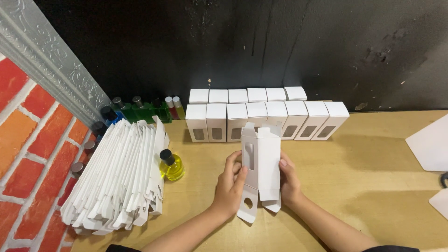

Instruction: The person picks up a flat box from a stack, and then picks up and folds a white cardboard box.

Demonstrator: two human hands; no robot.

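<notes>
Both hands hold one white carton with an oval window, upright over the wooden table, its top and bottom flaps open. My left hand grips its left side, thumb near the window. My right hand grips its right edge. A small round bottle of yellow liquid with a black cap stands just left of my left hand.
A fanned stack of flat white cartons lies at the left. Two rows of assembled white boxes stand at the back by the black wall. Coloured bottles line the back left corner. White sheets lie at the right edge.
</notes>
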